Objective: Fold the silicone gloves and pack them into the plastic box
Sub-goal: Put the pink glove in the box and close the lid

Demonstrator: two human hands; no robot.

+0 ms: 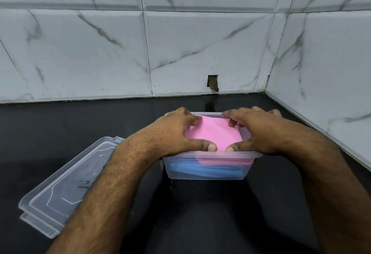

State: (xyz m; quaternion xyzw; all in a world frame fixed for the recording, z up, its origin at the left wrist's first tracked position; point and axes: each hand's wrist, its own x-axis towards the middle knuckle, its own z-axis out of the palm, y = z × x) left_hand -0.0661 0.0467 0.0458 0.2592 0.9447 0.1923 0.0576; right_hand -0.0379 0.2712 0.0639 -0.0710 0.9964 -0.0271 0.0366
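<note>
A clear plastic box (208, 173) stands on the black counter in the middle of the head view. A folded pink silicone glove (215, 133) lies on top inside it, over a folded blue glove (200, 170) that shows through the front wall. My left hand (176, 131) rests on the pink glove's left side, thumb at its near edge. My right hand (259, 129) covers its right side, thumb also on the near edge, fingers at the box's far rim. Both hands press down on the pink glove.
The box's clear lid (60, 189) lies on the black counter (60, 121) to the left, partly under my left forearm. White marbled tile walls (180, 42) close off the back and the right side, forming a corner. A small dark hole (212, 83) sits low in the back wall.
</note>
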